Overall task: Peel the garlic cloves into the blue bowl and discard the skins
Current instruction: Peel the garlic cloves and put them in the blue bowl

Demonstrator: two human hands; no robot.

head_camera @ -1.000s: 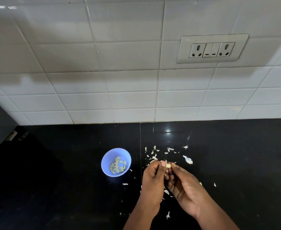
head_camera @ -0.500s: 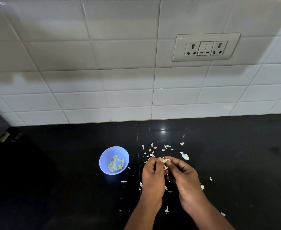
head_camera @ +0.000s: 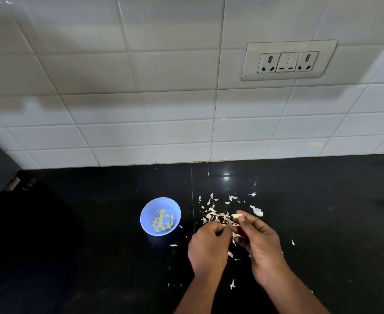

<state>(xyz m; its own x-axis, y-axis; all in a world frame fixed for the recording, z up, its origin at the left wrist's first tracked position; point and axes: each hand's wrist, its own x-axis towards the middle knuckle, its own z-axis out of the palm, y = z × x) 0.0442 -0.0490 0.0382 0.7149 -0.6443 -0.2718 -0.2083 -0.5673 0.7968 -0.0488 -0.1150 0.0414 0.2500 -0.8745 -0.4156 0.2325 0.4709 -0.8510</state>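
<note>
The blue bowl (head_camera: 160, 215) sits on the black desk (head_camera: 84, 245) with peeled cloves (head_camera: 162, 221) inside. Just right of the bowl, the left hand (head_camera: 209, 247) has its fingers curled, pinching what looks like a scrap of skin. Right of the bowl again, the right hand (head_camera: 260, 243) pinches a garlic clove (head_camera: 236, 216) in its grip, above scattered skins (head_camera: 217, 215).

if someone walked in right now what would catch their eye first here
The two hands low in the middle: the right hand pinches a pale garlic clove at its fingertips, the left hand curled beside it. White garlic skins lie scattered over the black countertop around them. To their left, a blue bowl holds peeled cloves.
</note>
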